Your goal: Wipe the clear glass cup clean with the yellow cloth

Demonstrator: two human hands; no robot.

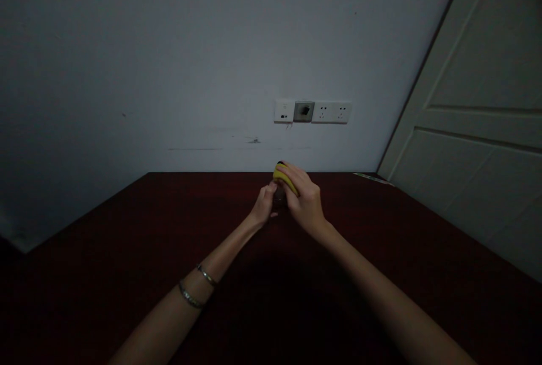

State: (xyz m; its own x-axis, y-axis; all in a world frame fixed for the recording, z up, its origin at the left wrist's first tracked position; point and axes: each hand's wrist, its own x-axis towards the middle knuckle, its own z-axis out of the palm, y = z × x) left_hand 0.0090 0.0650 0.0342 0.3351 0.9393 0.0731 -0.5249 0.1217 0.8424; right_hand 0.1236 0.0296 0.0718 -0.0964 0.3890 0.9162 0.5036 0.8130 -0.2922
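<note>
Both of my hands meet over the far middle of a dark red table [127,252]. My right hand [305,201] is closed around a small yellow object [283,175], holding it from the right and above. My left hand [265,204] is closed in a pinch against the lower left of the same spot, where a small dark part sits under the yellow object; the room is dim and I cannot make that part out. Two thin bracelets [199,289] circle my left forearm.
A white wall rises behind the table, with a row of sockets and a switch plate [312,111] just above my hands. A pale panelled door [478,116] stands at the right. A thin flat item [372,177] lies at the table's far right edge.
</note>
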